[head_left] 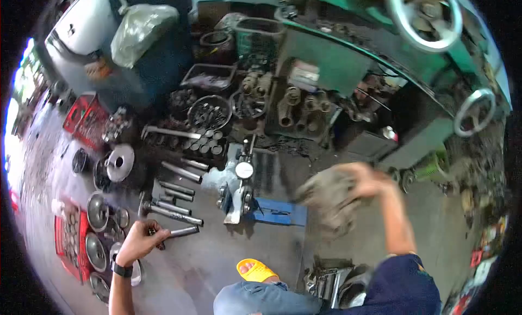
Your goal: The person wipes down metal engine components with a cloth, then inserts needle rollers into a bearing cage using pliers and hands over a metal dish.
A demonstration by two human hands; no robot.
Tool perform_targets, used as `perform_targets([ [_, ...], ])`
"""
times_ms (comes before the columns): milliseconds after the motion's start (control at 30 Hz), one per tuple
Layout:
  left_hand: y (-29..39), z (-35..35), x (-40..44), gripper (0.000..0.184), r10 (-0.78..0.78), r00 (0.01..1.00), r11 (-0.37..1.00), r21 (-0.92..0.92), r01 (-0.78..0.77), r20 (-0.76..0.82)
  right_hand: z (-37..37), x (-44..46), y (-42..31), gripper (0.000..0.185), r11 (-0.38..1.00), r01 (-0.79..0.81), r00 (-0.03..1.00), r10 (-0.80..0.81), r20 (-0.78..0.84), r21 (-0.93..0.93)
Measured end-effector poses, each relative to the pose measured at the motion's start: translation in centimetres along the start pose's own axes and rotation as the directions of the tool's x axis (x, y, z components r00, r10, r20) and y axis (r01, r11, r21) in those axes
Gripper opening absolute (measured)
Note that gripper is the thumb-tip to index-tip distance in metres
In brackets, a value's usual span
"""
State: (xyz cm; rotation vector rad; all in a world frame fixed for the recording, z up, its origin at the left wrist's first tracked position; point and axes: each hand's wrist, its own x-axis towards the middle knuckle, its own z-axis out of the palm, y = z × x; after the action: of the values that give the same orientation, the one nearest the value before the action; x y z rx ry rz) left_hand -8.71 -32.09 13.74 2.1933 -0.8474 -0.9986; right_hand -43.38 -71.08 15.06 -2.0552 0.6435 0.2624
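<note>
My left hand (143, 242), with a dark watch band at the wrist, is closed in a pinch at the near end of a short steel rod (184, 231). My right hand (367, 182) grips a crumpled grey rag (330, 198), blurred by motion, held out to the right. Several similar metal rods (176, 196) lie in a loose row just beyond my left hand. Between the hands a round dial gauge (244, 170) sits on a metal stand (235, 203). A blue tray (290, 214) with thin dark tools lies beside the stand.
A vernier caliper (171, 132) lies near short metal cylinders (204, 144). Farther back are bowls of small parts (209, 113) and a green machine (318, 51) with handwheels (427, 21). Red crates (70, 244) and metal discs (97, 211) stand left. Wrenches (326, 285) lie near my knee.
</note>
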Motion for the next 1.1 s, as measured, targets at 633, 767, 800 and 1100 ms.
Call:
perform_targets([
  [633, -8.6, -2.0, -5.5, 0.043, -0.349, 0.916, 0.867, 0.304, 0.396, -0.197, -23.4, 12.1, 42.0, 0.045, 0.792, -0.591, 0.362, 0.093, -0.928, -0.151],
  [767, -11.2, -2.3, -6.2, 0.042, -0.449, 0.870, 0.841, 0.234, 0.488, -0.202, -22.0, 12.5, 40.7, 0.043, 0.760, -0.632, 0.349, 0.106, -0.931, -0.150],
  [800, -12.8, -2.3, -6.1, 0.042, -0.416, 0.885, 0.820, 0.335, 0.464, -0.208, -21.5, 12.3, 40.3, 0.043, 0.760, -0.634, 0.339, 0.107, -0.935, -0.143],
  [1100, -19.8, -0.9, -10.6, 0.035, -0.369, 0.909, 0.831, 0.370, 0.416, -0.193, -11.1, 9.5, 28.2, 0.042, 0.885, -0.409, 0.183, -0.157, -0.971, -0.220],
])
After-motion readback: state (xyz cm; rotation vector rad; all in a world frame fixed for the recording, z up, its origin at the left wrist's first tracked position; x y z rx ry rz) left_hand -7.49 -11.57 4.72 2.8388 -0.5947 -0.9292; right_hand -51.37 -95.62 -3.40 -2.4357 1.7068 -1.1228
